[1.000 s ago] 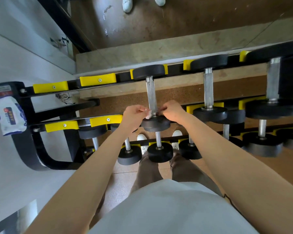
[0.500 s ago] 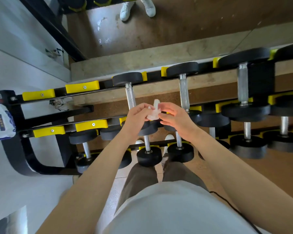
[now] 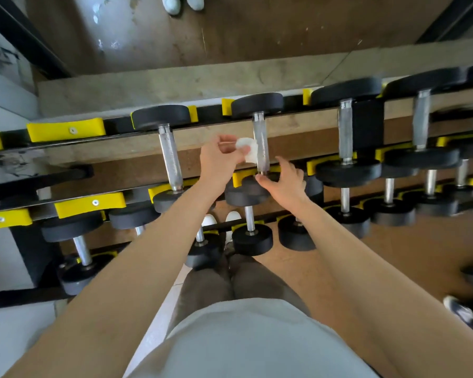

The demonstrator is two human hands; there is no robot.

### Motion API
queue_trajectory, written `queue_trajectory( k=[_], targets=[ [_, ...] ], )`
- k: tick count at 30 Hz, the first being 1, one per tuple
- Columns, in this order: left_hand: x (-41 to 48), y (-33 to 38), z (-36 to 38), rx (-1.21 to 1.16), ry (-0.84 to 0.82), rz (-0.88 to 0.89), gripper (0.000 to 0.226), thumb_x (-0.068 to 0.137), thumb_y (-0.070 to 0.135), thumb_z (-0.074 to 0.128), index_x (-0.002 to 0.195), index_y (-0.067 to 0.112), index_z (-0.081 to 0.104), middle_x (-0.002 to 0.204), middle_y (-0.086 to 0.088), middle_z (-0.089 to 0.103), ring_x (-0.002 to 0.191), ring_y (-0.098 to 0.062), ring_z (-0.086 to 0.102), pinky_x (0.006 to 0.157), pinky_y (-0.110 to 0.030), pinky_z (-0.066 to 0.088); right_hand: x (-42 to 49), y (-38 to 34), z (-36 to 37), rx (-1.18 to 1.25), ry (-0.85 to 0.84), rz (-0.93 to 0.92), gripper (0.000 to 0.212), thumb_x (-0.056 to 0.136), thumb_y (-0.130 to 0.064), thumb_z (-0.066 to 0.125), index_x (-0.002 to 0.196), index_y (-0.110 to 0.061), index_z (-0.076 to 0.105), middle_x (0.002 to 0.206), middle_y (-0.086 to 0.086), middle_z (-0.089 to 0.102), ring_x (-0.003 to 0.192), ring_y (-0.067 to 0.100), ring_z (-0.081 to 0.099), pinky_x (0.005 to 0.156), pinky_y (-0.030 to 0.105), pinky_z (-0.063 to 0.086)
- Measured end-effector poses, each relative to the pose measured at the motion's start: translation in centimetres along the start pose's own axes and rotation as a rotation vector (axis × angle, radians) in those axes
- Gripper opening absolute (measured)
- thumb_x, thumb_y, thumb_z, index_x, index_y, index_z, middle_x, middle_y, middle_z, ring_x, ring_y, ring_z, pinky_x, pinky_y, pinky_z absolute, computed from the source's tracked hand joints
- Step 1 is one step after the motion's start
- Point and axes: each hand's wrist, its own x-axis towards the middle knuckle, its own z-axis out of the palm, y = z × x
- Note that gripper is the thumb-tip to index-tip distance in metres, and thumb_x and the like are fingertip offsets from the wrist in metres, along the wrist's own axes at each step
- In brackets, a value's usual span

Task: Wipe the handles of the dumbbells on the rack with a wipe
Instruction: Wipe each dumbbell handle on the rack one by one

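Observation:
My left hand [image 3: 219, 159] pinches a small white wipe [image 3: 247, 148] and holds it against the left side of a chrome dumbbell handle [image 3: 261, 144] on the top tier of the rack [image 3: 66, 129]. My right hand [image 3: 286, 181] is open, its fingers spread over the near black end of that same dumbbell [image 3: 253, 186]. Another top-tier dumbbell handle [image 3: 170, 156] stands just left of my left hand.
Heavier dumbbells [image 3: 346, 132] fill the top tier to the right. Lower tiers hold several small dumbbells [image 3: 251, 236] in front of my legs. A wall lies to the left. A person's white shoes [image 3: 182, 2] show beyond the rack.
Both hands left the first dumbbell and moved to the one on its right. My left hand now holds the wipe alone, and my right hand has let go and opened.

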Motion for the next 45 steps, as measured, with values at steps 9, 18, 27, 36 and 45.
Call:
queue_trajectory(
  k=[9,18,27,36,45],
  targets=[
    [3.9,-0.6,5.4,0.202,0.165,0.053,0.009,0.085,0.025,0.079,0.091,0.020,0.074,0.085,0.013,0.069,0.076,0.003,0.059,0.068,-0.008,0.041,0.9,0.8,1.0,0.116,-0.025,0.036,0.079,0.088,-0.057,0.064,0.153,-0.023,0.034,0.151,0.008,0.037,0.141,0.034,0.030,0.113,0.056,0.033],
    [1.7,-1.1,4.3,0.355,0.115,0.213,0.008,0.086,0.024,0.078,0.089,0.018,0.073,0.080,0.010,0.067,0.074,-0.002,0.059,0.068,-0.011,0.042,1.1,1.5,1.1,0.182,-0.012,-0.019,0.075,0.087,-0.056,0.066,0.149,-0.025,0.038,0.146,0.007,0.041,0.138,0.033,0.032,0.112,0.053,0.033],
    [0.4,-1.5,6.6,0.508,0.122,0.138,0.010,0.084,0.023,0.080,0.091,0.019,0.076,0.082,0.010,0.068,0.076,-0.004,0.061,0.072,-0.019,0.049,1.4,2.5,0.6,0.259,-0.113,-0.094,0.098,0.071,-0.073,0.061,0.153,-0.034,0.024,0.151,0.002,0.042,0.139,0.033,0.034,0.112,0.057,0.033],
    [-2.4,0.1,7.9,0.228,0.088,-0.127,0.019,0.086,0.027,0.065,0.082,0.015,0.079,0.081,-0.006,0.075,0.087,-0.028,0.070,0.088,-0.047,0.057,3.2,1.9,-3.1,0.260,0.109,-0.451,0.029,0.091,-0.023,0.072,0.118,-0.016,0.066,0.110,-0.001,0.070,0.096,0.009,0.064,0.090,0.033,0.056],
    [-2.2,-0.4,7.7,0.287,0.127,-0.135,0.032,0.095,0.009,0.060,0.124,0.021,0.069,0.110,0.008,0.072,0.107,-0.011,0.067,0.102,-0.038,0.054,8.5,-1.0,-4.3,0.415,0.134,-0.332,0.012,0.090,-0.022,0.072,0.100,-0.016,0.072,0.096,-0.004,0.073,0.088,0.007,0.066,0.082,0.025,0.054]
  ],
)
